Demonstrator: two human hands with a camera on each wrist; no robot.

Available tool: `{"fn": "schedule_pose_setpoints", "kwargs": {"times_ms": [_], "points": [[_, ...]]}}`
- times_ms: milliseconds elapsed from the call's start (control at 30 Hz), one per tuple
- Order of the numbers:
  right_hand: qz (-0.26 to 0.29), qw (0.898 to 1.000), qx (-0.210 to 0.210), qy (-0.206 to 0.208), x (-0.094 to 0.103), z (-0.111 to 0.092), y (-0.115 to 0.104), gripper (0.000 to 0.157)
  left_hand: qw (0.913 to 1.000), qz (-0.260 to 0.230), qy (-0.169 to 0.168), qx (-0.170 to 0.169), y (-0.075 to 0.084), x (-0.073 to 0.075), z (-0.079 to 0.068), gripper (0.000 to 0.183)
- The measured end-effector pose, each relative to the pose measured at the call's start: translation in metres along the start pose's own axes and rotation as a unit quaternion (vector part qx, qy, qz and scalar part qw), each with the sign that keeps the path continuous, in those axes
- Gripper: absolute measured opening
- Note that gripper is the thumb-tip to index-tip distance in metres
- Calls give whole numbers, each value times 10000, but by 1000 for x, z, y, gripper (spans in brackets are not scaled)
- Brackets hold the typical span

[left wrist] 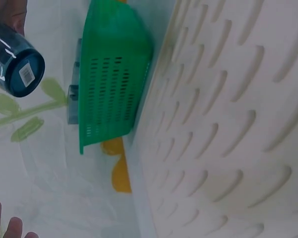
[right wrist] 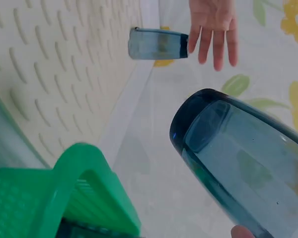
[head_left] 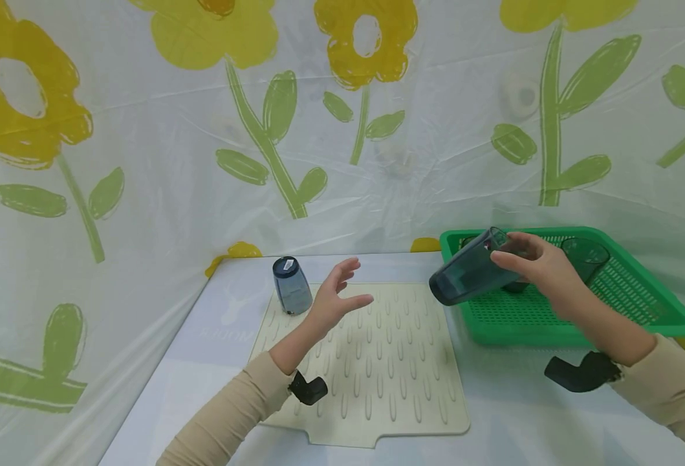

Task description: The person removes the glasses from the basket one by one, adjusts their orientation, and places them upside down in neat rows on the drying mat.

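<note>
My right hand (head_left: 543,262) grips a blue-tinted drinking glass (head_left: 470,268) near its rim. The glass is tilted, its thick base pointing down and left, over the left side of a green basket (head_left: 552,336). In the left wrist view a white label shows on the base of this glass (left wrist: 25,74). My left hand (head_left: 333,294) hovers above a cream ridged mat (head_left: 389,362), fingers spread and nothing in them. Just left of that hand, another blue glass (head_left: 292,288) stands upside down at the mat's far left corner.
More dark glasses sit inside the green basket, one glass (head_left: 583,259) near its back right. The mat lies on a white table (head_left: 202,362). Behind hangs a white curtain (head_left: 435,181) with yellow flowers and green leaves.
</note>
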State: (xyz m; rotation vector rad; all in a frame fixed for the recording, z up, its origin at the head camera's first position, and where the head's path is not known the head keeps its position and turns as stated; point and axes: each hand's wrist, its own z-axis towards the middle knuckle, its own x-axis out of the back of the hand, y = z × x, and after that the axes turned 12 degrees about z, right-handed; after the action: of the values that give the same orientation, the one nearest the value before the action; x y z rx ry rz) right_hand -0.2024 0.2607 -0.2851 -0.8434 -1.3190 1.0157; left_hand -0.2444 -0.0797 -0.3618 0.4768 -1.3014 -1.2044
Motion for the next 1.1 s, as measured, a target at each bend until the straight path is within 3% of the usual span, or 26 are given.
{"fn": "schedule_pose_setpoints", "kwargs": {"times_ms": [200, 433, 667, 933, 1100], "points": [[389, 9990, -147, -143, -9, -2, 8, 69, 9996, -236, -87, -82, -7, -15, -2, 76], [592, 9978, -287, -62, -20, -4, 17, 70, 9985, -435, -318, 99, -14, -35, -6, 72], [864, 9953, -427, -14, -30, -7, 25, 71, 9975, -518, -487, 61, 10, -39, -16, 68], [1267, 9900, -626, -29, -40, -8, 31, 70, 9964, -611, -575, -93, 20, -44, -17, 68], [1785, 9813, -717, -47, -46, -9, 34, 71, 9961, -651, -589, -115, 21, -48, -15, 68]]}}
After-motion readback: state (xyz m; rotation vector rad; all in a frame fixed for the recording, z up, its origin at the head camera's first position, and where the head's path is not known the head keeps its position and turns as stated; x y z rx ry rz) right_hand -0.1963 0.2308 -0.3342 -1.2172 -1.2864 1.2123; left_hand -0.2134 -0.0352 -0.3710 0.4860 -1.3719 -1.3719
